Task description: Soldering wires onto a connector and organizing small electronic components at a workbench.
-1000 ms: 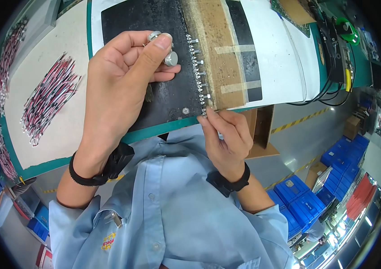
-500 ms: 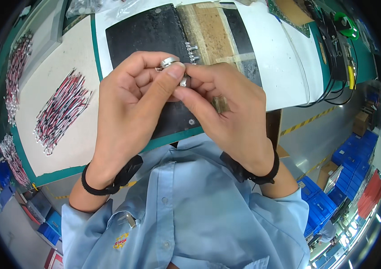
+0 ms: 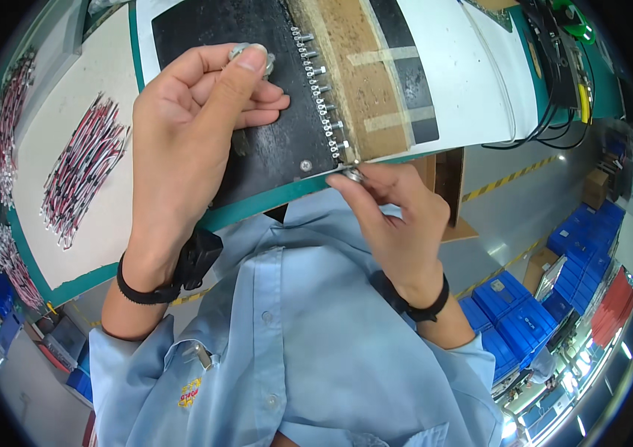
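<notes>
We've got two hands in view. Left hand (image 3: 190,127) pinches one small round silver metal part (image 3: 251,54) between thumb and forefinger, held above the black mat (image 3: 272,141); the other fingers curl under it. Right hand (image 3: 398,223) grips a second small shiny metal piece (image 3: 354,176) at its fingertips, right at the near edge of the bench (image 3: 465,89), touching the low end of the screw row.

Counts: one row of small silver screws (image 3: 320,93) stands upright along the seam between mat and brown board (image 3: 357,67), roughly a dozen; we can't count them exactly. One lone screw or rivet (image 3: 304,165) sits on the mat near its lower corner.

Materials: mat is dark, matte, slightly grainy. Board is rough brown, cork-like, crossed by pale tape strips. Bench top is white with a teal edge.

Four heaps of thin red, white and black wires (image 3: 82,167) lie loose on the white surface to the left, no tray under them.

Both wrists wear a black band (image 3: 160,287). Shirt (image 3: 294,335) is light blue, buttoned.

Lower right, down on the floor: stacked blue plastic crates (image 3: 525,313), contents too small to tell. Black cables (image 3: 555,97) hang off the bench's far right end.
</notes>
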`<state>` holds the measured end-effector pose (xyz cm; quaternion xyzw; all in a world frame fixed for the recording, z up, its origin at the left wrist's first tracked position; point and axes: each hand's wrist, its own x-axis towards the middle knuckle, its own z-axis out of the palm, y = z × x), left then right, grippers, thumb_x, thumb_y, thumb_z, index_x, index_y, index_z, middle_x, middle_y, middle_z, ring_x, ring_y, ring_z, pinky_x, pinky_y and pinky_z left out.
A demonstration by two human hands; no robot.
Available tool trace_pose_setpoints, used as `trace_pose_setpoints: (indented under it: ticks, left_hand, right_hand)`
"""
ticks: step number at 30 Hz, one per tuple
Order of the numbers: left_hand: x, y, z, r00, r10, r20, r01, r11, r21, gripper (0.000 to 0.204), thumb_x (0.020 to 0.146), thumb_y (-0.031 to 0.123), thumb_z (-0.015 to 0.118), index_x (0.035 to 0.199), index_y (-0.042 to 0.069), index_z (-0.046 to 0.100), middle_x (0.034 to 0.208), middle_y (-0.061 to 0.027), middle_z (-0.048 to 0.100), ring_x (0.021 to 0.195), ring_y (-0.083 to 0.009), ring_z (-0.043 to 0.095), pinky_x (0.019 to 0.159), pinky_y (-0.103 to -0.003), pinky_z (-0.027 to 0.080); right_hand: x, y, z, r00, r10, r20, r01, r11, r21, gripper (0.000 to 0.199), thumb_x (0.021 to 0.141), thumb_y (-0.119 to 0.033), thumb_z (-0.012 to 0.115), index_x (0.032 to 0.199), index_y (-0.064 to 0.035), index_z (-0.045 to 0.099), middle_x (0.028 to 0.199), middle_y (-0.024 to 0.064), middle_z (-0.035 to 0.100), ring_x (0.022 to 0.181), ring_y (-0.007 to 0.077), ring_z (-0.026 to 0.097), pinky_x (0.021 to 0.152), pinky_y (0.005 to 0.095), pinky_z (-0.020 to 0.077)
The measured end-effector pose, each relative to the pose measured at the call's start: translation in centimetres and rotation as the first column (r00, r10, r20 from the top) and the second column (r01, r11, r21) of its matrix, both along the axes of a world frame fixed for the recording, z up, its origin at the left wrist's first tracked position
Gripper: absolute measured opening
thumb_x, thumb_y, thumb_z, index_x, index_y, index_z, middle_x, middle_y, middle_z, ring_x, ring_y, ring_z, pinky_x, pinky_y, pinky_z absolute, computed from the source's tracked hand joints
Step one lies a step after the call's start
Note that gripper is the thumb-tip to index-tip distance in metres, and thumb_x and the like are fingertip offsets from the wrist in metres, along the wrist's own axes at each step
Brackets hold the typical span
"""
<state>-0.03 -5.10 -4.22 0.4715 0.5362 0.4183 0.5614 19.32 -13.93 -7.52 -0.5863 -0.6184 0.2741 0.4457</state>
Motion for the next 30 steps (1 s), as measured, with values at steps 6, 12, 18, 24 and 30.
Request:
trace_pose_setpoints:
  ticks: [6, 12, 18, 24, 30]
  left_hand:
    - [0.1, -0.1, -0.2, 0.999, 0.029, 0.042, -0.029, 1.0, 0.012, 0.035, 0.099, 0.026, 0.068, 0.11, -0.007, 0.065, 0.088, -0.0125, 0.072, 0.082, -0.0157, 0.071, 0.078, -0.026, 0.059]
    - [0.1, 0.0, -0.3, 0.997, 0.018, 0.078, -0.02, 1.0, 0.018, 0.034, 0.098, 0.025, 0.069, 0.108, -0.007, 0.065, 0.089, -0.0124, 0.072, 0.083, -0.0153, 0.071, 0.078, -0.026, 0.058]
    - [0.2, -0.1, 0.0, 0.997, 0.026, 0.069, -0.026, 1.0, -0.001, 0.033, 0.099, 0.024, 0.068, 0.109, -0.007, 0.065, 0.088, -0.0113, 0.072, 0.082, -0.0146, 0.071, 0.077, -0.025, 0.058]
    - [0.2, -0.1, 0.2, 0.997, 0.026, 0.075, -0.024, 0.999, -0.032, 0.03, 0.1, 0.022, 0.066, 0.11, -0.007, 0.065, 0.088, -0.0107, 0.072, 0.082, -0.0142, 0.071, 0.077, -0.025, 0.058]
    - [-0.6, 0.0, 0.8, 0.989, -0.101, 0.108, 0.108, 0.992, -0.07, 0.026, 0.103, 0.019, 0.062, 0.113, -0.005, 0.064, 0.09, -0.0082, 0.071, 0.084, -0.0117, 0.069, 0.078, -0.024, 0.056]
  right_hand:
    - [-2.0, -1.1, -1.0, 0.994, -0.065, -0.085, 0.06, 0.996, -0.062, 0.019, 0.083, -0.006, 0.082, 0.091, 0.0006, 0.066, 0.073, 0.0097, 0.07, 0.06, 0.0136, 0.069, 0.052, 0.0245, 0.0526]
    - [-2.6, -1.2, -0.7, 0.984, -0.149, -0.099, 0.148, 0.989, -0.015, 0.017, 0.085, -0.001, 0.078, 0.097, 0.0023, 0.067, 0.075, 0.0109, 0.07, 0.063, 0.0148, 0.071, 0.053, 0.0253, 0.0534]
    - [-3.0, -1.6, -0.6, 0.984, -0.127, 0.125, 0.116, 0.99, 0.086, 0.021, 0.085, 0.002, 0.076, 0.103, 0.0025, 0.066, 0.079, 0.0125, 0.07, 0.062, 0.0215, 0.069, 0.053, 0.0282, 0.0512]
    - [-2.3, -0.7, 0.7, 0.979, 0.025, 0.204, -0.019, 0.999, -0.035, 0.037, 0.086, 0.007, 0.069, 0.121, 0.0042, 0.063, 0.087, 0.015, 0.066, 0.068, 0.027, 0.066, 0.059, 0.0313, 0.0512]
    - [-1.0, 2.5, 3.8, 0.991, 0.131, -0.037, -0.136, 0.976, -0.168, 0.045, 0.087, 0.0, 0.07, 0.131, 0.0024, 0.059, 0.087, 0.0133, 0.063, 0.069, 0.0283, 0.061, 0.06, 0.0361, 0.0484]
